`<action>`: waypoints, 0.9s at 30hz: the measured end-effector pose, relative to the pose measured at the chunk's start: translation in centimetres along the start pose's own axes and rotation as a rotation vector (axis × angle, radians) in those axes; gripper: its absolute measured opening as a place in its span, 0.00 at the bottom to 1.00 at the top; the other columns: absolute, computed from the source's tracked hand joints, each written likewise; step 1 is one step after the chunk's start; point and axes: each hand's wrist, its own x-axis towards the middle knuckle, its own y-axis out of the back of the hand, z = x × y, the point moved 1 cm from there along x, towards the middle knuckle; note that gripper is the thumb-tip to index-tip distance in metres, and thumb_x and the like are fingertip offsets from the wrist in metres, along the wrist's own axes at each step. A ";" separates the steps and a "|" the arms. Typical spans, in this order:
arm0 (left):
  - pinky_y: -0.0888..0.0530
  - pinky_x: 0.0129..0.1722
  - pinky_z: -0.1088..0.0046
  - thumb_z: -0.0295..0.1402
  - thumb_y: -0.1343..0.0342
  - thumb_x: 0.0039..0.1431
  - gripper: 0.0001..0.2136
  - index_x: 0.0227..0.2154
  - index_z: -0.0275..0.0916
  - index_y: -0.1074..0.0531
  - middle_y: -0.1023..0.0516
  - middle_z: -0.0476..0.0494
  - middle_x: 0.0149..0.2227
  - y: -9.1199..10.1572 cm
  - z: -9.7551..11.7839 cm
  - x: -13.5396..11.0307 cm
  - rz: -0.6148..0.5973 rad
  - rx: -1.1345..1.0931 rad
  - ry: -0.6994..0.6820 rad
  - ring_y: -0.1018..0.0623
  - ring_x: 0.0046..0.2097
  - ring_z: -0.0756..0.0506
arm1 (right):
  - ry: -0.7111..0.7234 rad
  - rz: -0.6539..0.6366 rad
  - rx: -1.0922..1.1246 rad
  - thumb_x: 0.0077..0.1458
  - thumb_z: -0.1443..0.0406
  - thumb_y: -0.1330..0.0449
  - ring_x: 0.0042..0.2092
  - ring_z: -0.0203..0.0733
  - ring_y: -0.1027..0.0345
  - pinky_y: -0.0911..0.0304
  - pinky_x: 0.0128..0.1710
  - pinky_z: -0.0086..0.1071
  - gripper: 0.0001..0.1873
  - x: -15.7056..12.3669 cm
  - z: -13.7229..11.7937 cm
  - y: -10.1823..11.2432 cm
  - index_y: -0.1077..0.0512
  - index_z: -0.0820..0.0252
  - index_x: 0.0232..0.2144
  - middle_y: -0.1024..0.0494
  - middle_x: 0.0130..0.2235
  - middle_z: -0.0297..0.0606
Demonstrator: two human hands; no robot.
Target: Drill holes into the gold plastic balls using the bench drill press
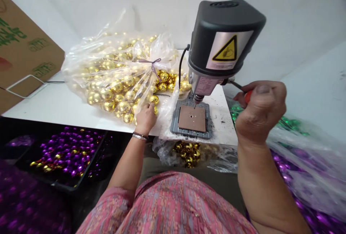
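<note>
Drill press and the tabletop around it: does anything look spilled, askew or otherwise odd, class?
Yes: dark crumbs lie scattered on the white tabletop, right of the grey base under the drill press. They look like spilled debris, standing out against the pale surface.

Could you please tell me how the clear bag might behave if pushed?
The clear bag would probably crumple rather than stay stiff, its film being wrinkled. The gold balls inside may shift or roll, since they look round.
</note>
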 end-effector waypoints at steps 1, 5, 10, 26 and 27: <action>0.26 0.47 0.59 0.29 0.43 0.58 0.22 0.57 0.37 0.30 0.24 0.31 0.51 0.1 -0.1 0.0 0.030 -0.104 -0.011 0.22 0.49 0.35 | -0.004 -0.011 0.004 0.62 0.46 0.50 0.26 0.32 0.36 0.41 0.30 0.33 0.25 -0.1 0.1 0.1 0.30 0.61 0.30 0.40 0.22 0.27; 0.25 0.44 0.67 0.37 0.36 0.52 0.26 0.54 0.40 0.31 0.22 0.41 0.44 0.6 0.1 -0.8 0.056 -0.848 -0.076 0.22 0.45 0.42 | 0.003 -0.029 0.020 0.63 0.48 0.50 0.27 0.31 0.37 0.42 0.30 0.32 0.23 -0.2 0.4 0.1 0.30 0.60 0.31 0.38 0.24 0.28; 0.27 0.30 0.76 0.42 0.38 0.52 0.27 0.55 0.45 0.34 0.23 0.44 0.43 0.5 2.1 -2.2 -0.310 -1.636 -0.074 0.20 0.38 0.47 | 0.032 -0.039 0.009 0.65 0.51 0.52 0.28 0.30 0.38 0.40 0.32 0.31 0.20 -0.4 0.6 0.0 0.31 0.58 0.33 0.37 0.25 0.28; 0.26 0.49 0.67 0.39 0.39 0.56 0.23 0.54 0.37 0.29 0.20 0.42 0.46 -2.9 7.8 -1.0 -0.226 -0.682 -0.231 0.22 0.46 0.44 | 0.033 -0.111 -0.065 0.66 0.51 0.55 0.28 0.31 0.37 0.39 0.31 0.30 0.19 -0.5 -0.1 0.4 0.32 0.54 0.33 0.34 0.26 0.30; 0.26 0.48 0.67 0.39 0.38 0.56 0.23 0.54 0.37 0.29 0.19 0.43 0.46 -2.9 8.0 -0.9 -0.224 -0.663 -0.226 0.22 0.45 0.44 | 0.038 -0.116 -0.056 0.66 0.51 0.55 0.28 0.31 0.37 0.40 0.31 0.29 0.19 -0.5 -0.1 0.4 0.32 0.55 0.33 0.34 0.26 0.30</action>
